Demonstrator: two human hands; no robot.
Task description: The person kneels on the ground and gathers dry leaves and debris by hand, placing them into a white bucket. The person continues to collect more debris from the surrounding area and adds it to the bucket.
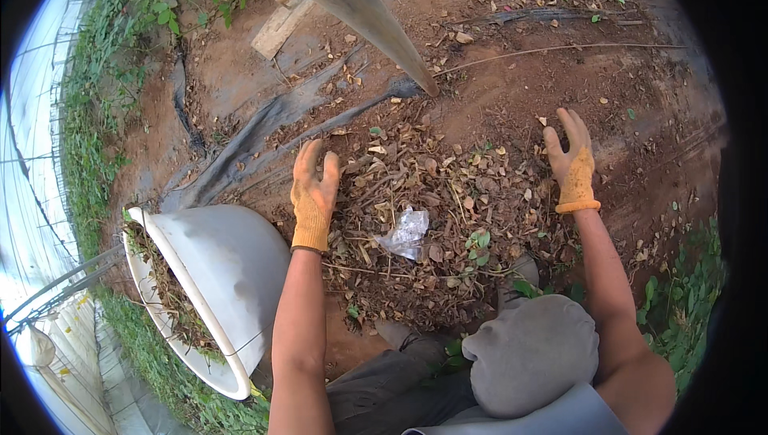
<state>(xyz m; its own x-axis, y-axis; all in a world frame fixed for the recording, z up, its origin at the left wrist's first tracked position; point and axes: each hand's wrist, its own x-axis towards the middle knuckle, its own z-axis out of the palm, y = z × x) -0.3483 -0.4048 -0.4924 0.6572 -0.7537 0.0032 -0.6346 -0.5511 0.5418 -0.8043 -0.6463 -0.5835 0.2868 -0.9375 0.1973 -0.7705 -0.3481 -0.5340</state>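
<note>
A broad heap of dry leaves and stems lies on the soil in front of me. My left hand, in an orange knitted work glove, is at the heap's left edge with its fingers apart and nothing in them. On the right side, my right hand wears a matching glove; its fingers are spread and empty, above bare soil at the heap's upper right edge. A crumpled piece of clear plastic film rests on the heap between my forearms. Left of my left forearm, a white plastic tub lies tilted, with plant debris inside.
A thick grey pole slants down to the soil beyond the heap. Dark plastic sheeting lies partly buried at the left, near a wooden board. Green plants line the left side, and more grow at the lower right.
</note>
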